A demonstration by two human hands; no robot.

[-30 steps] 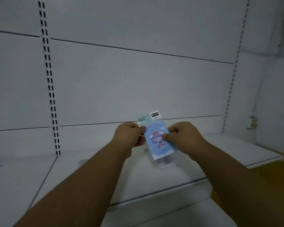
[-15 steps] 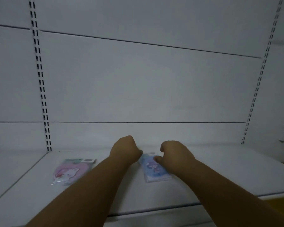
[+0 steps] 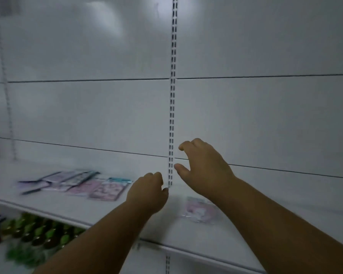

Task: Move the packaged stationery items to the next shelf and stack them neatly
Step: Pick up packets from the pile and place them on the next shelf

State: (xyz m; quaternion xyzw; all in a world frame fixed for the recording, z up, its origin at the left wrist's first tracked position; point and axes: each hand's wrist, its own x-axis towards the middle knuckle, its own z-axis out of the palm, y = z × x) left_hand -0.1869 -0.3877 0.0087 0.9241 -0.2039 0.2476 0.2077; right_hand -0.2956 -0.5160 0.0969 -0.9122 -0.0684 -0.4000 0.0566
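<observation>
head view: the slotted upright (image 3: 172, 115) on the white back panel (image 3: 87, 115) runs down the middle and meets the white shelf (image 3: 275, 224), and everything here is placed against it. the left hand (image 3: 148, 192) sits at the foot of the upright, just to its left, fingers curled in toward the palm and gripping nothing that can be seen (the thumb tip nearly touches the base of the upright). the right hand (image 3: 204, 169) hovers just right of the upright and higher than the left hand, thumb and fingers spread apart in a loose open claw, with nothing in it. both bare forearms reach in from the lower edge.

a pink packaged item (image 3: 201, 211) lies flat on the shelf, right of the upright and nearer the shelf's front edge, partly under the right forearm and touched by neither hand; its print is too blurred to read. left of the upright, a cluster of packaged stationery items (image 3: 75, 183) lies flat on the neighbouring shelf section, some overlapping, in pink, purple and teal; the nearest pink pack (image 3: 107, 190) sits just left of the left hand, apart from it. below that section, lower left of the upright, green bottles (image 3: 38, 232) stand in rows, blurred.
</observation>
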